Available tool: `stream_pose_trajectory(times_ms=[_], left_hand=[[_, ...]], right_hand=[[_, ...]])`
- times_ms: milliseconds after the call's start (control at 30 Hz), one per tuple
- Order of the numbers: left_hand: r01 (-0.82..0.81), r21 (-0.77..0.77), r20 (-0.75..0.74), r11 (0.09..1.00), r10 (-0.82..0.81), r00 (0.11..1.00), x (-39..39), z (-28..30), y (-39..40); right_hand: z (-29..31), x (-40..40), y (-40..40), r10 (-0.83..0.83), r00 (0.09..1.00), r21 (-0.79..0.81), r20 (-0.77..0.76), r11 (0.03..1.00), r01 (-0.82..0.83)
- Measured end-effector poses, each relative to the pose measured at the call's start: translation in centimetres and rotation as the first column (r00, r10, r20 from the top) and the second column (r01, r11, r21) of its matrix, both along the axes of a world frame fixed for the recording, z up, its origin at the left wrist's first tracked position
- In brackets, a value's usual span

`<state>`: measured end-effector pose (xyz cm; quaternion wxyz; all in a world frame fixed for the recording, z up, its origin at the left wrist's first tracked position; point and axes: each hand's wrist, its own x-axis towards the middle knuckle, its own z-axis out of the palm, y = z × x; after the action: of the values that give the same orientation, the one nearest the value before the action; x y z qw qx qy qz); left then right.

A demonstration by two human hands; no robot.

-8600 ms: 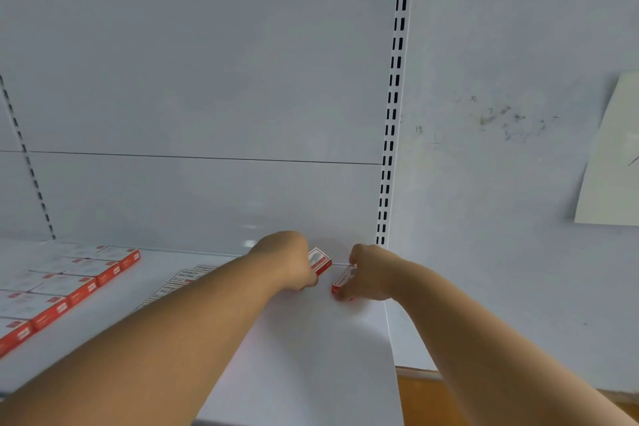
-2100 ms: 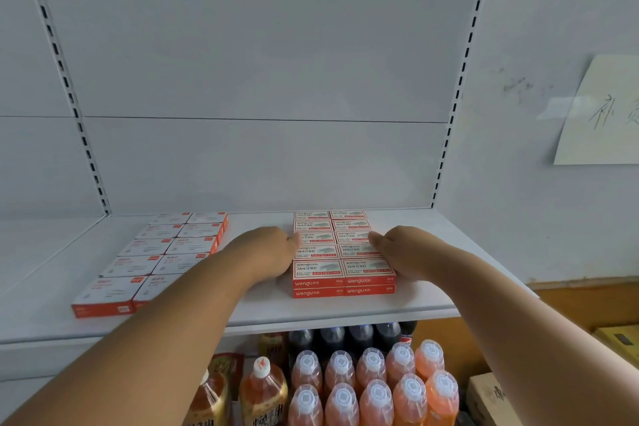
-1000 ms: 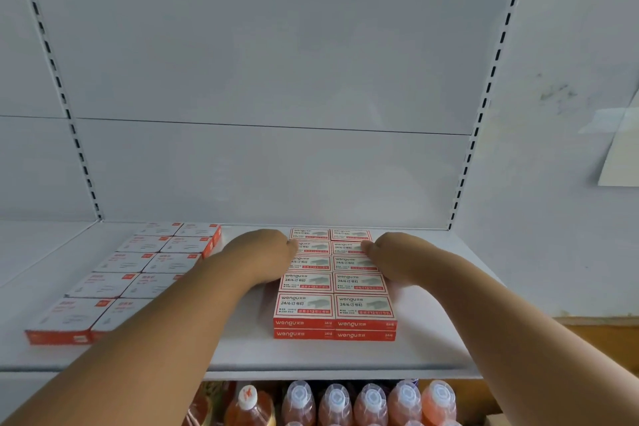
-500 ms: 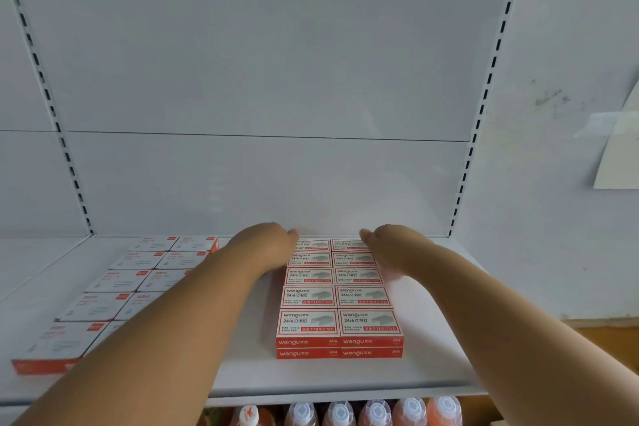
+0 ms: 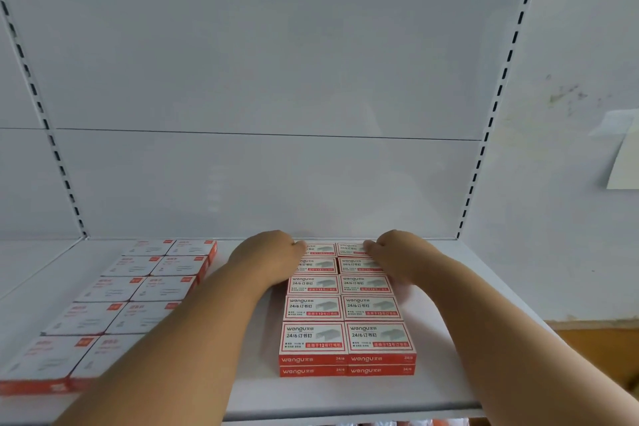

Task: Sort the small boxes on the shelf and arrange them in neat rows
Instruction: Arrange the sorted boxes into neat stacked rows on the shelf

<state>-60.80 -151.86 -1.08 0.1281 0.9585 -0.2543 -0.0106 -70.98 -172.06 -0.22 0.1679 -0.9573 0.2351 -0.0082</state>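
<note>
The block of red-and-white boxes (image 5: pixel 346 308), two columns wide and stacked two high at the front, is being flanked at its far end on the white shelf (image 5: pixel 262 387). The left hand (image 5: pixel 268 258) is being pressed against it from 9 o'clock, the right hand (image 5: pixel 392 252) from 3 o'clock; both are being held loosely curled, gripping nothing. A second group of boxes (image 5: pixel 131 294) is lying at 9 o'clock, well apart.

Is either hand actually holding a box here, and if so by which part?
Nothing is lifted. The left hand and right hand press against the outer sides of the red box block near its back rows, which lies on the shelf.
</note>
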Motion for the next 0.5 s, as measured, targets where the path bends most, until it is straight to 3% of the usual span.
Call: stream_pose_trajectory(times_ms=[500], left_hand=[[-0.103,-0.013,0.034,0.995,0.104,0.994,-0.35,-0.35,-0.07]], right_hand=[[-0.52,-0.33,0.21,-0.059,0.997,-0.017,0.045,0.998,0.060]])
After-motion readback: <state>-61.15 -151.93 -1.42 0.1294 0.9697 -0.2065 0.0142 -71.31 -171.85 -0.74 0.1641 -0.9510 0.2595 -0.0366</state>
